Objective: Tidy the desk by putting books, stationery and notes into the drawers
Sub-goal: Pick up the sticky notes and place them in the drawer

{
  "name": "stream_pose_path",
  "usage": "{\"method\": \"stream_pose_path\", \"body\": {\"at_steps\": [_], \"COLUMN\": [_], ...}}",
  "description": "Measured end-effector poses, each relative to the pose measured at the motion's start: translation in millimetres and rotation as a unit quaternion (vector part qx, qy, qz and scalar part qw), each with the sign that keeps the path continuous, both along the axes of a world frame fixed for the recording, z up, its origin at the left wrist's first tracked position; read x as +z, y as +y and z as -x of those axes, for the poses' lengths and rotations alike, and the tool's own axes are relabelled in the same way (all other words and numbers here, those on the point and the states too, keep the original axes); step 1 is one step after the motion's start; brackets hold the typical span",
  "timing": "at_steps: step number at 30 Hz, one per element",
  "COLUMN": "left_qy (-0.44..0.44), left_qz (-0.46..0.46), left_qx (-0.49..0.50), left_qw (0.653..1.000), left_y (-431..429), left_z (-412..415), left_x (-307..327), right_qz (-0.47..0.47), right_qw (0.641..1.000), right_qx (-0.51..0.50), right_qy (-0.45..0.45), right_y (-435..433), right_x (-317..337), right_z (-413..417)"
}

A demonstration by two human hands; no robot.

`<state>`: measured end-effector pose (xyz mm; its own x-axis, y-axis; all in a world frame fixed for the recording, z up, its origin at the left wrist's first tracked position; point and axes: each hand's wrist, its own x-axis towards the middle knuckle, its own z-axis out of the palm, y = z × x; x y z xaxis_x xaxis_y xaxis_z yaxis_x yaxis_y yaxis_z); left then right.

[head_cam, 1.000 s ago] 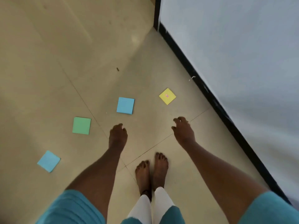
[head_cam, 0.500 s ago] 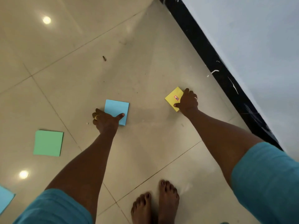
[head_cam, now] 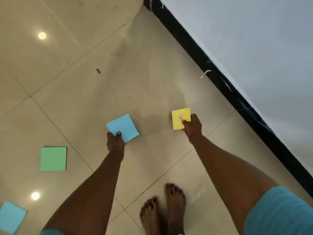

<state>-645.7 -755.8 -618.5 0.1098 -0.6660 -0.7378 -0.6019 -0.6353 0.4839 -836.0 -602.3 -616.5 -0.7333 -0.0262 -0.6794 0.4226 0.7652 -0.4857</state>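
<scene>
- Two bare hands reach down toward a glossy beige tiled floor point(head_cam: 135, 82), each holding one square pad of sticky notes.
- The left hand point(head_cam: 116, 142) pinches a light blue square sticky-note pad point(head_cam: 123, 127) by its near corner. The grip is clamped on it, thumb on top and fingers hidden beneath.
- The right hand point(head_cam: 193, 127) pinches a yellow square sticky-note pad with a small red label point(head_cam: 179, 118) by its near right edge, and that grip is clamped the same way.
- Both pads look just clear of the floor, though this cannot be told for certain.
- Left of the left grip, nearer the person, a green square sticky-note pad point(head_cam: 53, 158) lies flat on the floor. Further left and nearer again lies a second light blue pad point(head_cam: 11, 217).
- Bare feet point(head_cam: 166, 212) stand between and below the two grips, and a black skirting board point(head_cam: 220, 78) runs to the right of the right grip.
- No desk or drawer is in view.
- To do this step well, pinch deep enough that the sheets do not fan or slip. It would help to stack both pads in one hand, freeing the other for the green pad and then the far blue one, before carrying everything to a drawer.
</scene>
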Motion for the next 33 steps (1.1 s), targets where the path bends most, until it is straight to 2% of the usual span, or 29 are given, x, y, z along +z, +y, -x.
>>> {"method": "stream_pose_path", "body": {"at_steps": [3, 6, 12, 17, 21, 27, 29, 33], "left_qy": [0.057, 0.089, 0.106, 0.132, 0.115, 0.100, 0.099, 0.128], "left_qz": [-0.018, -0.038, -0.050, -0.065, -0.076, -0.096, -0.104, -0.089], "left_qx": [0.025, 0.022, -0.073, -0.168, -0.258, -0.362, -0.377, -0.440], "left_qw": [0.998, 0.995, 0.990, 0.975, 0.956, 0.922, 0.915, 0.885], "left_y": [35, 67, 138, 206, 265, 355, 386, 446], "left_z": [10, 22, 44, 59, 62, 52, 46, 31], "left_x": [41, 87, 188, 277, 341, 430, 456, 512], "right_qz": [0.061, 0.096, 0.149, 0.221, 0.248, 0.278, 0.287, 0.305], "right_qw": [0.989, 0.975, 0.934, 0.873, 0.825, 0.712, 0.677, 0.640], "right_qx": [-0.126, -0.186, -0.306, -0.422, -0.503, -0.644, -0.677, -0.703], "right_qy": [-0.055, -0.077, -0.106, -0.099, -0.073, -0.023, 0.000, 0.054], "right_y": [29, 60, 128, 192, 252, 348, 379, 433], "right_x": [38, 76, 178, 274, 347, 440, 469, 525], "right_z": [-19, -32, -56, -78, -104, -158, -174, -201]}}
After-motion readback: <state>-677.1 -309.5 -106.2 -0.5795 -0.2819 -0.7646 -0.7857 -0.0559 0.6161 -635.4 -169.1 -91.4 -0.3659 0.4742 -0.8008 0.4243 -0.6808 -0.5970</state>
